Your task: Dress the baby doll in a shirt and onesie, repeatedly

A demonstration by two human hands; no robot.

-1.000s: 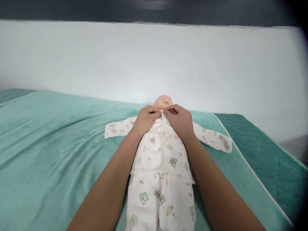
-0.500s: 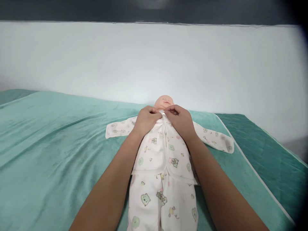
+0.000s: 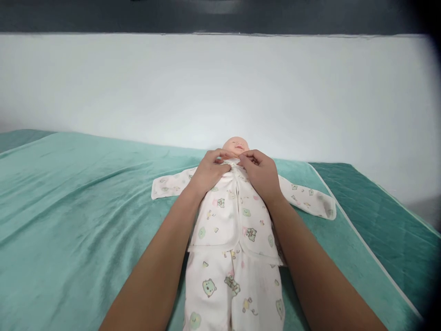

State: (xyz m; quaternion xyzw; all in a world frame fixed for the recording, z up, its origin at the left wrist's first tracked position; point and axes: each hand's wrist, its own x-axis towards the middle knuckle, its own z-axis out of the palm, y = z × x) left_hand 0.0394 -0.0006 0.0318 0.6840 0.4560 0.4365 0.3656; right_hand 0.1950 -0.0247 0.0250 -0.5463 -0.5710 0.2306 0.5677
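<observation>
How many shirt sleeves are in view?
2: one sleeve lies left of the left hand, another sleeve right of the right hand. Their shoulder ends are partly hidden.

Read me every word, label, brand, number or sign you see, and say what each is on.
No readable text.
Top and trousers: bear pictures, plus some prints too small to make out.
Blanket and wall: no lettering visible.

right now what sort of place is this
Perhaps a bedroom, though little of it shows: a green blanket lies over a darker cover, as on a bed, beside a white wall.
</observation>
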